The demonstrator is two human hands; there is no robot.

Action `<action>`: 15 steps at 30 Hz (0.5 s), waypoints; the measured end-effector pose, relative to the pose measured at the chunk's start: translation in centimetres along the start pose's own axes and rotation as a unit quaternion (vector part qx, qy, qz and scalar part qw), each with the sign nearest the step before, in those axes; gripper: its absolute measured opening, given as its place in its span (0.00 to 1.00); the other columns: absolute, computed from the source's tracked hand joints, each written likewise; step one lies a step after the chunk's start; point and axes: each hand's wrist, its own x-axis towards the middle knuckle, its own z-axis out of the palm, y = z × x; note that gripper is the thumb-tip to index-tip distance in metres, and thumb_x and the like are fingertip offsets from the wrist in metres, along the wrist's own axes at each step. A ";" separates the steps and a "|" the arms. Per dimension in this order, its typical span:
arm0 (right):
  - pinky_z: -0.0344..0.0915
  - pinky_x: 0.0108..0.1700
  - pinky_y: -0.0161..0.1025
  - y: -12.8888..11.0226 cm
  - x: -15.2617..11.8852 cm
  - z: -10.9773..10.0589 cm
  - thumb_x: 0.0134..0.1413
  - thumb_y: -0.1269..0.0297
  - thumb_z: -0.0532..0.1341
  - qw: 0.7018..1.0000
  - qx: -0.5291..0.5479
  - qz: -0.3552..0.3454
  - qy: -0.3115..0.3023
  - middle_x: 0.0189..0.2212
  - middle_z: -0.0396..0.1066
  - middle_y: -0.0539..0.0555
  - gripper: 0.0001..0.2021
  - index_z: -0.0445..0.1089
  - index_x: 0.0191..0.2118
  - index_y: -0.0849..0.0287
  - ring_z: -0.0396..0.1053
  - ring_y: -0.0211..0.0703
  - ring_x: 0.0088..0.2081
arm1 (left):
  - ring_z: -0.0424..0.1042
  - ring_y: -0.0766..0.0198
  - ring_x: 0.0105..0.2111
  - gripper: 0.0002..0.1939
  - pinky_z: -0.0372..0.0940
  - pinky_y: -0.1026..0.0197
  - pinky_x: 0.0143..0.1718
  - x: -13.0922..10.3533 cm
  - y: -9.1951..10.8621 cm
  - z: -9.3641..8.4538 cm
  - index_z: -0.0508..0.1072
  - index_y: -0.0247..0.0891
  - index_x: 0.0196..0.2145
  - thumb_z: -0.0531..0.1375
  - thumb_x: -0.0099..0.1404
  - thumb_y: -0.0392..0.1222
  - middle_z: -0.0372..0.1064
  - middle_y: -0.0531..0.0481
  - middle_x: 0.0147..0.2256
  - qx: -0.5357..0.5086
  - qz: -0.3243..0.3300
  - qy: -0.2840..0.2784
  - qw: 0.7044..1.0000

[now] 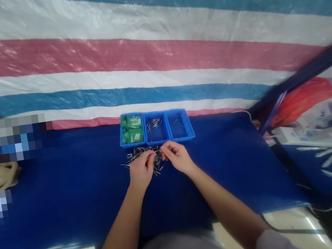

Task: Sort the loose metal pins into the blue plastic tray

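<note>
A heap of thin, dark metal rods (135,152) lies on the blue tabletop (83,195), their exact kind too small to make out. Over it, my left hand (143,168) is closed in a pinch of thumb and fingers. My right hand (177,157), also pinched, is just to its right, fingertips nearly meeting the left ones. Whatever sits between the fingers is too small to name. Behind the heap stand three joined blue bins: the left bin (121,139) holds green packets (133,122), the middle bin (156,140) several rods, the right bin (189,127) a few.
A striped plastic sheet (158,75) hangs behind the table. At the right are a blue metal post (273,112), a red plastic bag (305,97), a white power strip (299,138) and cables. A brown basket (13,174) sits at the left edge.
</note>
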 end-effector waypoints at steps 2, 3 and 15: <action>0.65 0.30 0.35 -0.1 0.0 0.0 0.60 0.50 0.61 1.000 -0.010 -0.001 0.001 0.21 0.69 0.48 0.15 0.69 0.32 0.58 0.66 0.36 0.24 | 0.78 0.65 0.31 0.09 0.69 0.65 0.35 0.0 0.0 0.0 0.74 0.40 0.43 0.57 0.69 0.44 0.79 0.50 0.34 0.002 0.003 0.007 1.000; 0.65 0.30 0.35 -0.2 0.0 0.0 0.60 0.50 0.61 1.000 -0.015 -0.002 0.000 0.21 0.69 0.48 0.15 0.69 0.32 0.58 0.66 0.36 0.24 | 0.78 0.65 0.31 0.09 0.69 0.65 0.35 0.0 0.0 -0.1 0.74 0.40 0.43 0.57 0.69 0.44 0.79 0.51 0.34 0.001 0.007 0.010 1.000; 0.67 0.31 0.35 0.2 0.1 0.0 0.58 0.53 0.63 1.000 -0.007 -0.017 -0.004 0.23 0.71 0.48 0.13 0.71 0.38 0.58 0.71 0.37 0.26 | 0.78 0.67 0.31 0.09 0.69 0.67 0.35 0.1 0.2 -0.1 0.73 0.39 0.44 0.56 0.70 0.44 0.78 0.51 0.33 0.006 -0.001 0.021 1.000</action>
